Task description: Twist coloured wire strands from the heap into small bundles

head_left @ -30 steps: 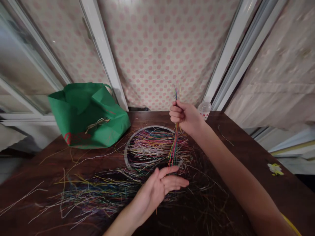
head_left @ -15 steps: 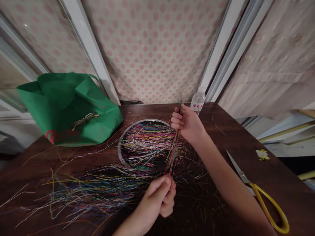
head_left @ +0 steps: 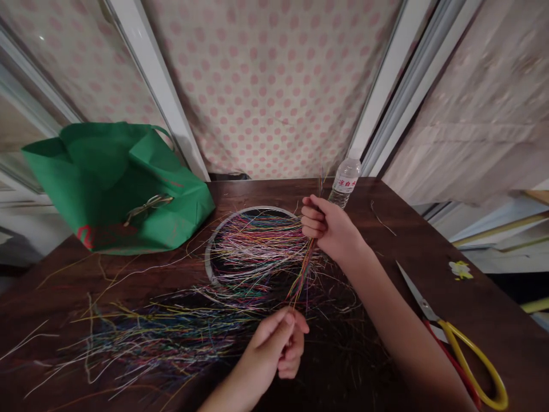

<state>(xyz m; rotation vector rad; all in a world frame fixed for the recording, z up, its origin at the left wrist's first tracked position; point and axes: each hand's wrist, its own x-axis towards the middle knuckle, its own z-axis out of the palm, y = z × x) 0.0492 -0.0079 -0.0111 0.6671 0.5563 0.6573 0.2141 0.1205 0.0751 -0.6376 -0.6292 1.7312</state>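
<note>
My right hand is closed in a fist around a bundle of thin coloured wires, whose tips stick up above the fist. Below it, my left hand pinches the lower ends of the strands between thumb and fingers. Beneath and left of the bundle, many loose coloured wires lie across a dark round plate with a grey rim. A second heap of wires spreads over the table left of my left hand.
A green bag stands at the back left, with a thin twisted metallic item on it. A water bottle is behind my right hand. Scissors lie by my right forearm, and a small yellow-white flower-like piece near the table's right edge.
My right hand has shifted slightly down, closing more tightly round the bundle, and the strands below it look looser. My left hand stays in nearly the same spot, its index finger lifted a little.
</note>
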